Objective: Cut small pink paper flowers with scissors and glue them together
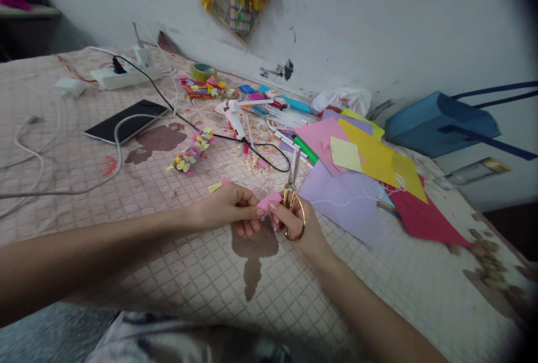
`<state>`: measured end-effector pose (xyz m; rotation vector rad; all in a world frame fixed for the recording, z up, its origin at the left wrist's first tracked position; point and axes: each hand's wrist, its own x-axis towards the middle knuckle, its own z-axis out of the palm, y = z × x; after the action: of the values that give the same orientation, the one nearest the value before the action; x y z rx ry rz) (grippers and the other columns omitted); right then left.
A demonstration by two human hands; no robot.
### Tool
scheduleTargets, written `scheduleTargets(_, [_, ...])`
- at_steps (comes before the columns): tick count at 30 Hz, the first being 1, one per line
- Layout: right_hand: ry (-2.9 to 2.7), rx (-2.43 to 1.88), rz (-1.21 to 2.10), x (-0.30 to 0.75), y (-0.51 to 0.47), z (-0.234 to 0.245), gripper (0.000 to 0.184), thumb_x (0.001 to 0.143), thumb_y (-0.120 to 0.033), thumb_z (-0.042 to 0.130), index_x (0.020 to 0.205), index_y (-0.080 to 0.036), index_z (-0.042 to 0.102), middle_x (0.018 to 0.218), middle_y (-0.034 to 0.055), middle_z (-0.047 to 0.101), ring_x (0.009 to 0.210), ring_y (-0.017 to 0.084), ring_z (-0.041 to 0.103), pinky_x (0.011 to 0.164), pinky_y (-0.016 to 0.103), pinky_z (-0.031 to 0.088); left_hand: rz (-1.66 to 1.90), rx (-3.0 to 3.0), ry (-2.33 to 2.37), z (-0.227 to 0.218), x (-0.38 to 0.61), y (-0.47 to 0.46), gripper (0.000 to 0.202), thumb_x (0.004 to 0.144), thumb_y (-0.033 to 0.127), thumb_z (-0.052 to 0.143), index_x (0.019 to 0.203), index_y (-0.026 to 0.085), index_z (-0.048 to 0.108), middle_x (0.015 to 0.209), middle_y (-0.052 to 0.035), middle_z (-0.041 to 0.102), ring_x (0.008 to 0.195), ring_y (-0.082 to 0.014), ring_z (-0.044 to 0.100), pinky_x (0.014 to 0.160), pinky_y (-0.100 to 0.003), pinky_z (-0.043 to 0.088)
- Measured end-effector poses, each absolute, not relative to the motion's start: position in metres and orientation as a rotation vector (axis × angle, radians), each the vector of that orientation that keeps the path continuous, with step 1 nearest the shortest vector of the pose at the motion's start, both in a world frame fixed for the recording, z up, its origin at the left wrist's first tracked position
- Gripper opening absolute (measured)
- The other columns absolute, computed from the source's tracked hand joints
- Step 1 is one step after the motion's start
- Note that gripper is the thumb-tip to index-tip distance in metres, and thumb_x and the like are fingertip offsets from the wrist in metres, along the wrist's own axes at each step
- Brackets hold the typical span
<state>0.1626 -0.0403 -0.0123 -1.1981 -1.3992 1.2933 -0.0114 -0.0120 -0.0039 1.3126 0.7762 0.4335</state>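
A patterned garment (176, 340) is cut off by the lower frame edge. Two hands are shown above a checked pink-and-cream covering (269, 318). A small pink paper scrap (269, 200) is pinched at the fingertips of the left hand (227, 209), its fingers curled and partly hidden behind the scrap. A pair of gold-handled scissors (293, 206) is grasped by the right hand (300, 234), with the fingers passed through the bows; the blades are held upright, and their edges are hard to make out. Just beyond the blades, a green marker (306, 149) lies beside at least five overlapping sheets of coloured paper (370, 167), in lilac, pink, yellow and red, some edges being covered by others. Farther out are seen one strip of paper flowers (191, 151), one white glue gun (233, 119), one tape roll (204, 71), one power strip (126, 76), one dark handheld device (126, 120) and one blue bag (437, 122). Any print on the tape roll and marker is too small to be read.
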Motion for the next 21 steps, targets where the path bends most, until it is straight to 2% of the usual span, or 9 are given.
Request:
scheduleTargets(10, [-1.422,-1.184,1.293,0.1629,-0.0411,-0.0119,0.021,0.078,-0.029,0.056,0.062,-0.018,0.048,0.050,-0.0042,0.047,0.045,0.008,0.041,0.045,0.021,0.031,0.430,1.334,0.760,-0.0008,-0.0117,-0.0127,0.025,0.077,0.036,0.057,0.071,0.012,0.057,0.065,-0.0021,0.066,0.053,-0.0088,0.060,0.046,-0.017,0.046])
scheduleTargets(17, [-1.438,-1.192,1.311,0.1622,-0.0405,-0.0134,0.022,0.076,-0.034,0.058,0.064,-0.018,0.050,0.049,-0.0048,0.047,0.043,0.008,0.040,0.043,0.021,0.030,0.439,1.366,0.779,-0.0008,-0.0126,-0.0128,0.026,0.077,0.037,0.057,0.069,0.012,0.057,0.064,-0.0018,0.066,0.052,-0.0088,0.060,0.047,-0.018,0.046])
scheduleTargets(21, [-1.493,-1.175,1.330,0.1626,-0.0406,-0.0139,0.025,0.077,-0.035,0.058,0.062,-0.017,0.049,0.050,-0.0047,0.047,0.045,0.008,0.040,0.043,0.021,0.030,0.443,1.319,0.770,-0.0059,-0.0126,-0.0102,0.025,0.076,0.037,0.059,0.074,0.012,0.058,0.069,-0.0027,0.067,0.054,-0.0091,0.061,0.047,-0.018,0.046])
